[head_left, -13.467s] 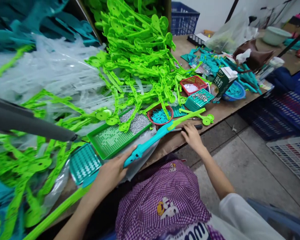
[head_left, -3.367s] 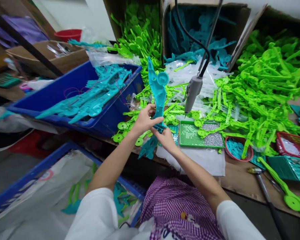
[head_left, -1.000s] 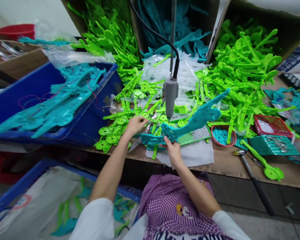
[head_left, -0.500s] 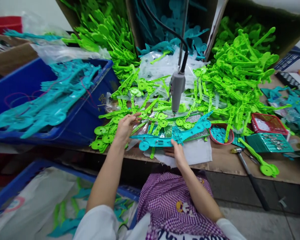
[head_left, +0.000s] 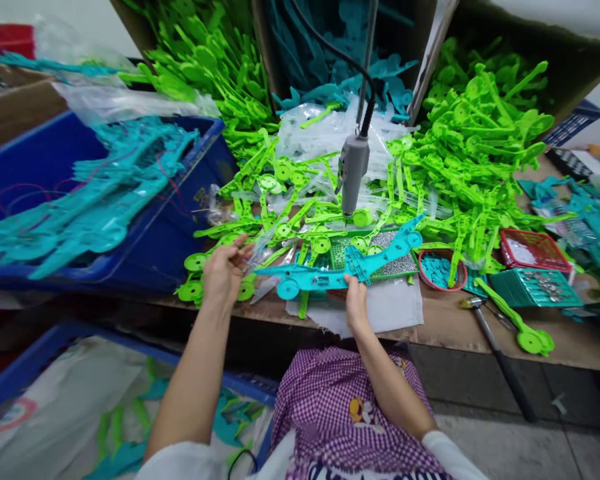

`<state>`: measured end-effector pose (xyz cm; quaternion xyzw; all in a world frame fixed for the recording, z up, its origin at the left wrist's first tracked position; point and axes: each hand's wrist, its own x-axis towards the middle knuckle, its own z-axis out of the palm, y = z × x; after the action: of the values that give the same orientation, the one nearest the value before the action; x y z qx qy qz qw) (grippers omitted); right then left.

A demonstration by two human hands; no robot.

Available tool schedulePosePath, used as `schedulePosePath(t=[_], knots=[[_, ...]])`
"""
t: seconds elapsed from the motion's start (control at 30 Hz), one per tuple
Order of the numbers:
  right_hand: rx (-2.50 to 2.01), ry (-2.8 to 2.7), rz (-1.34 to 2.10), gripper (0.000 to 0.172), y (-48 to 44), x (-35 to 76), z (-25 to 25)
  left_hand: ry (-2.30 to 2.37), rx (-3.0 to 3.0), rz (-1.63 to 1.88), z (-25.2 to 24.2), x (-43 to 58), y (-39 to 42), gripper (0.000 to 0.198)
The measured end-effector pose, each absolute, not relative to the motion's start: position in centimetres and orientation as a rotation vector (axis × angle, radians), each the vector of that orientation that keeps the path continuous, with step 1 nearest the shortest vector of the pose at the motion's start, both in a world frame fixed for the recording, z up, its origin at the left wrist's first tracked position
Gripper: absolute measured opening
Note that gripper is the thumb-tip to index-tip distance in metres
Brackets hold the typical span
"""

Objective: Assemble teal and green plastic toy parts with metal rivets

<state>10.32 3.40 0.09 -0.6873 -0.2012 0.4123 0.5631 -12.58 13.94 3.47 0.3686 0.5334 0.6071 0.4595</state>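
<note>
My right hand pinches a long turquoise plastic part near its middle, thumb on top. The part lies level over the bench edge, a round disc under its left end and its right arm angling up. Left of the part's tip is my left hand, its fingers curled at a strip of clear plastic film. Behind the part a grey electric screwdriver hangs point down over a green tray of small metal pieces. A white cloth lies below the part.
Heaps of lime-green parts cover the bench back. A blue bin with turquoise parts stands left. To the right are a red bowl, a red basket, a teal box and a hammer overhanging the edge.
My left hand has moved left and slightly down, away from the turquoise part's end, with clear film now stretched at its fingers. My right hand keeps hold of the part, almost unmoved.
</note>
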Motion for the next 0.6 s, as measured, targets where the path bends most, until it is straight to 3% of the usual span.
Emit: schedulePosePath(t=[0.2,0.37,0.5,0.6], knots=[[-1.576,-0.404,1.027,0.027,3.8,10.3,0.5,1.212,1.457,1.933,3.1,-12.0,11.1,0.026],[-1.377,-0.538,1.264,0.048,2.5,10.4,0.9,1.205,2.172,2.171,3.6,-11.0,10.8,0.015],[-1.272,-0.621,1.316,0.057,2.5,10.4,1.7,1.21,2.119,2.191,6.9,-9.2,13.5,0.006],[-1.198,-0.614,1.32,0.062,3.1,10.3,2.7,1.197,1.964,2.388,9.8,-8.3,14.8,0.019]])
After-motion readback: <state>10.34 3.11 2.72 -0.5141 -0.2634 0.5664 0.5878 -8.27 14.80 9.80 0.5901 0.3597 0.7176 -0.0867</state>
